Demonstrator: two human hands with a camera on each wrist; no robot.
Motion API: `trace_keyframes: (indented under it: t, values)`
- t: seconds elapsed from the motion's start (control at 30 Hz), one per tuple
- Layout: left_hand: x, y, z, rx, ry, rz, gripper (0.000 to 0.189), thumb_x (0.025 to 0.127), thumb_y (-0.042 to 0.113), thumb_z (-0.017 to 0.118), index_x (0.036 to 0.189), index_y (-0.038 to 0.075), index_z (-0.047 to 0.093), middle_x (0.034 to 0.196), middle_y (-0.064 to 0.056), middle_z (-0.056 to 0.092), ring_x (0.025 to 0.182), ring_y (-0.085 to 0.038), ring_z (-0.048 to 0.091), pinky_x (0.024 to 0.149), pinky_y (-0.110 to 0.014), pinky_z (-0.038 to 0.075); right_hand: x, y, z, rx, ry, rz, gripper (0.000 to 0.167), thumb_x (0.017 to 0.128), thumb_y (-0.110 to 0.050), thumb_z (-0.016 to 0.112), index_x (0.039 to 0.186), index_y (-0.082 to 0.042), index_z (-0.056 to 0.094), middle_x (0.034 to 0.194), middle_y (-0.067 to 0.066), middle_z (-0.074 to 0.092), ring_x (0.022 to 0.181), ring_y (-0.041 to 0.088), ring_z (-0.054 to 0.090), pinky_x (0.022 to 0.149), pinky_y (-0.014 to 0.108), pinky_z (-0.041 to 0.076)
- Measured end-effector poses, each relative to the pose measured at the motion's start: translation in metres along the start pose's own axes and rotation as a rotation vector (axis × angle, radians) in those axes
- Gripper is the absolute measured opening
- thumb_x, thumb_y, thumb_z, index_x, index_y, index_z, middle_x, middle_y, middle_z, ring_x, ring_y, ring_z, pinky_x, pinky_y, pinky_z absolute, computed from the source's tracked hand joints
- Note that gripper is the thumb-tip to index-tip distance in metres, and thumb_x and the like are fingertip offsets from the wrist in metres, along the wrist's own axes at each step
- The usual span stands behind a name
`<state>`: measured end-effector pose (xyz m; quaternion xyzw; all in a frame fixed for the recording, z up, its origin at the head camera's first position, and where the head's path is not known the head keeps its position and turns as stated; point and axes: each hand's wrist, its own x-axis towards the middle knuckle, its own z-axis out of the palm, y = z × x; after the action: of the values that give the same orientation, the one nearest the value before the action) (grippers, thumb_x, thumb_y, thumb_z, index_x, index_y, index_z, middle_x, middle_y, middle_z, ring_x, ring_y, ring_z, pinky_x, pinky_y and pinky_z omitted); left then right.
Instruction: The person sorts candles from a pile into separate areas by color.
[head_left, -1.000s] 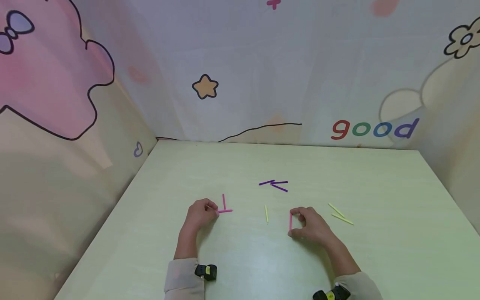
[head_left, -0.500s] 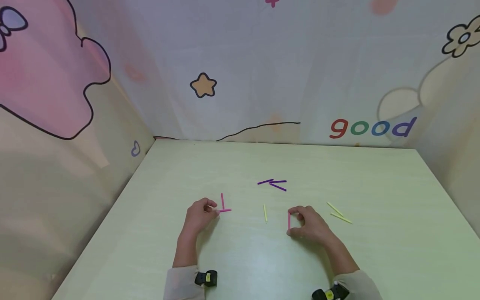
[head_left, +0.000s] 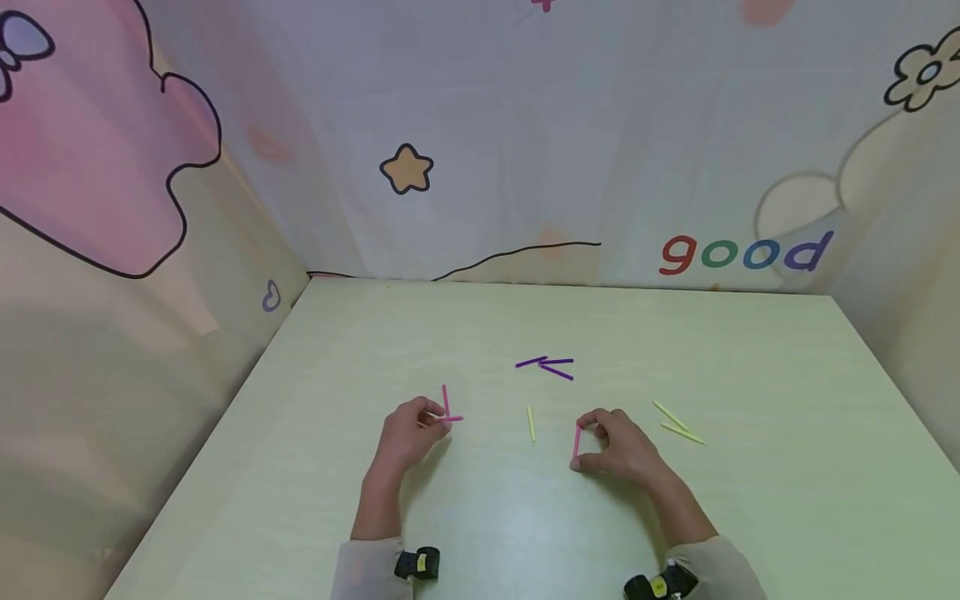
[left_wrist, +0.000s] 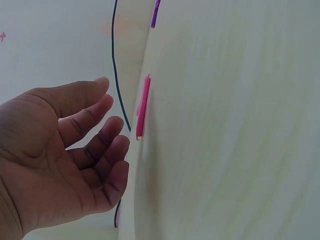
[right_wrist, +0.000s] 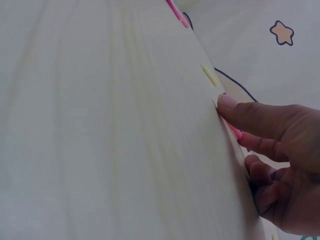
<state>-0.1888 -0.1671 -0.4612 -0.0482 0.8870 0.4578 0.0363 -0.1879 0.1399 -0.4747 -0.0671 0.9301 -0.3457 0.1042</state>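
Two thin pink sticks lie on the table as an upside-down T, the upright stick [head_left: 446,400] meeting the crosswise stick [head_left: 456,418]. My left hand [head_left: 408,433] hovers at the crosswise stick's left end. In the left wrist view its thumb and fingers are loosely bent and hold nothing, with a pink stick [left_wrist: 143,107] just past the fingertips. To the right, my right hand [head_left: 624,450] pinches another pink stick [head_left: 577,442] end to end between thumb and index finger, close over the table. The right wrist view shows this held stick [right_wrist: 234,131] partly hidden by the thumb.
A single yellow stick [head_left: 531,424] lies between the hands. Two more yellow sticks, one of them the lower stick [head_left: 682,434], lie right of the right hand. Three purple sticks [head_left: 557,362] lie farther back. Printed cloth walls [head_left: 487,167] enclose the table's back and sides.
My left hand has come off the end of the crosswise pink stick and shifted slightly right. The stick in my right hand has tilted a little, its near end moving left.
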Motion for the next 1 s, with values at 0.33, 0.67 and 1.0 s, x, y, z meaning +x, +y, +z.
trace_keyframes:
  t: [0.33, 0.67, 1.0]
  values:
    - [-0.005, 0.004, 0.008, -0.013, -0.019, 0.093, 0.015, 0.081, 0.011, 0.07, 0.094, 0.005, 0.065, 0.082, -0.002, 0.059, 0.081, -0.019, 0.056, 0.068, -0.033, 0.047, 0.0, 0.001, 0.001, -0.001, 0.006, 0.009, 0.049, 0.068, -0.024, 0.083, 0.108, -0.007, 0.059, 0.093, 0.007, 0.049, 0.089, 0.023, 0.047, 0.075, 0.038, 0.04]
    - [-0.011, 0.009, 0.015, -0.009, -0.057, 0.127, 0.019, 0.083, 0.014, 0.069, 0.099, 0.006, 0.065, 0.09, -0.005, 0.061, 0.083, -0.021, 0.058, 0.074, -0.036, 0.047, 0.001, 0.002, 0.002, -0.005, 0.02, -0.019, 0.041, 0.072, -0.021, 0.08, 0.105, -0.007, 0.06, 0.089, 0.005, 0.047, 0.085, 0.022, 0.046, 0.073, 0.037, 0.039]
    - [-0.015, 0.018, 0.023, -0.013, -0.118, 0.159, 0.024, 0.081, 0.018, 0.072, 0.102, 0.007, 0.065, 0.099, -0.009, 0.061, 0.087, -0.021, 0.055, 0.073, -0.035, 0.046, 0.001, 0.003, 0.002, 0.006, 0.034, -0.05, 0.03, 0.075, -0.015, 0.077, 0.099, -0.008, 0.06, 0.087, 0.005, 0.047, 0.084, 0.022, 0.046, 0.072, 0.036, 0.039]
